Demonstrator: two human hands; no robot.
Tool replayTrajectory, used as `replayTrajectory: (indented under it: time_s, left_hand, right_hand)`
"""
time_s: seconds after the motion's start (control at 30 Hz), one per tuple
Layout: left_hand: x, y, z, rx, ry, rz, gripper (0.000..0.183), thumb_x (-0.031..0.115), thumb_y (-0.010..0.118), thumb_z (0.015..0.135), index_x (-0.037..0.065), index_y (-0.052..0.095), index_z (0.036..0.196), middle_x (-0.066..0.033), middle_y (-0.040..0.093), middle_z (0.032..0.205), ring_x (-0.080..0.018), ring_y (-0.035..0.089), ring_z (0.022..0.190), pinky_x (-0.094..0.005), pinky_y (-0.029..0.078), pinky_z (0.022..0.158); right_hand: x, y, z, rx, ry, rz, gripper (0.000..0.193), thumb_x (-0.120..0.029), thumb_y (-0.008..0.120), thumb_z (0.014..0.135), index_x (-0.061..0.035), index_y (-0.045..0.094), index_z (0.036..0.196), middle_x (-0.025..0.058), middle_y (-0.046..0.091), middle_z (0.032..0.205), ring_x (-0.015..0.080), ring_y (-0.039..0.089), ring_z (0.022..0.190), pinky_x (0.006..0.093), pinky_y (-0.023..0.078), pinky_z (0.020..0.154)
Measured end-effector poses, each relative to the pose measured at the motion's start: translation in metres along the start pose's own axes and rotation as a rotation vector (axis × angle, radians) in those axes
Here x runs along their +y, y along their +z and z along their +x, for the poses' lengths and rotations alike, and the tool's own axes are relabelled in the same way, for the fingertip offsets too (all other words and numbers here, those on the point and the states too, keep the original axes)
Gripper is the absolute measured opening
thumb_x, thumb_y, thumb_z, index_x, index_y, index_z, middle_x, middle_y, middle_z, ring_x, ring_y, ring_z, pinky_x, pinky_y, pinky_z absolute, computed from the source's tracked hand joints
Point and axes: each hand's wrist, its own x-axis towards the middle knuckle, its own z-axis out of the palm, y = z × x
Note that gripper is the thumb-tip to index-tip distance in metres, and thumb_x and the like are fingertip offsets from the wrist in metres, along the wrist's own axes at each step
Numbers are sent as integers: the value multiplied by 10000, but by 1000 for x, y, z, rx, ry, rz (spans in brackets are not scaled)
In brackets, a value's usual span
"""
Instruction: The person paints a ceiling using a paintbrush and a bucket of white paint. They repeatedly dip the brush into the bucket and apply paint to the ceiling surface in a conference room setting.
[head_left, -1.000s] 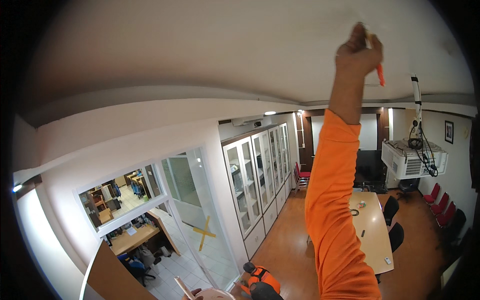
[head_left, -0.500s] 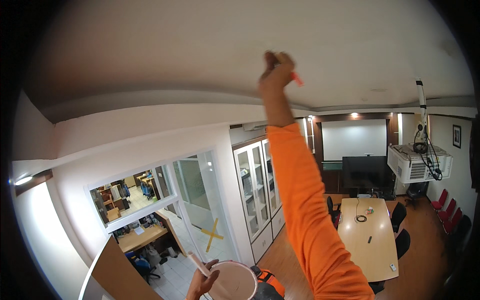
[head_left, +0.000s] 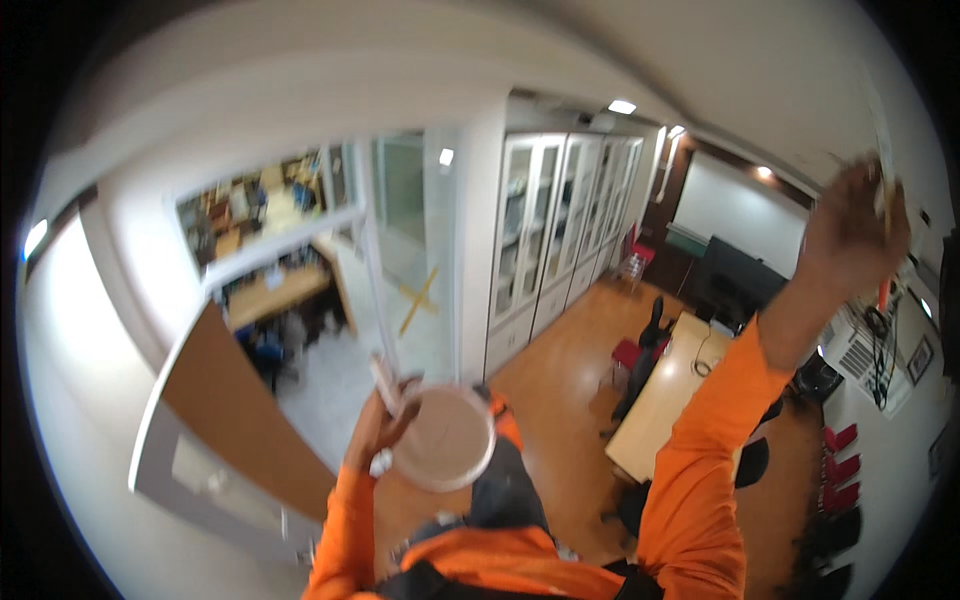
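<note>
My left hand (head_left: 372, 428) is closed at the rim of a round tub (head_left: 446, 438) whose inside looks beige-pink. A pale, stick-like piece (head_left: 383, 384) juts up past the thumb on that same side. High at the right, my right hand (head_left: 855, 230) is lifted near the ceiling with the arm stretched out. It is closed around a slim tool (head_left: 884, 294), blurred by motion. Only a red-orange end below the palm and a yellowish part between the fingers show, so its kind is unclear.
Below me stand a long wooden table (head_left: 655, 400) and black and red chairs (head_left: 842, 437). A projector (head_left: 862, 365) hangs beyond my right hand. White glass-door cabinets (head_left: 540, 235) line the wall. At left are a glass partition (head_left: 415, 220) and a brown panel (head_left: 235, 390).
The view has tilted down and turned. My right hand has swung from upper middle to the far right, still holding the tool. My left hand keeps the tub, now nearer the picture's middle.
</note>
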Motion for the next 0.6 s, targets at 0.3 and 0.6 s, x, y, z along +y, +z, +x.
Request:
replayTrajectory:
  time_s: [0.3,0.6]
  left_hand:
    - [5,85,35,-200,82,151,462,222,622,900,103,605,1345,-227,531,1352,-441,604,1132,-465,482,995]
    - [-23,153,59,-461,213,212,452,239,624,882,102,630,1313,-190,575,1250,-415,641,1004,-484,512,916]
  right_hand:
    - [-15,-2,-290,-167,1245,-841,299,-32,620,935,-15,544,1223,128,688,996,152,672,798,252,549,672]
    - [6,-59,-426,-754,1417,-1101,225,-50,708,834,-23,719,1058,162,702,1019,304,689,910,351,537,818]
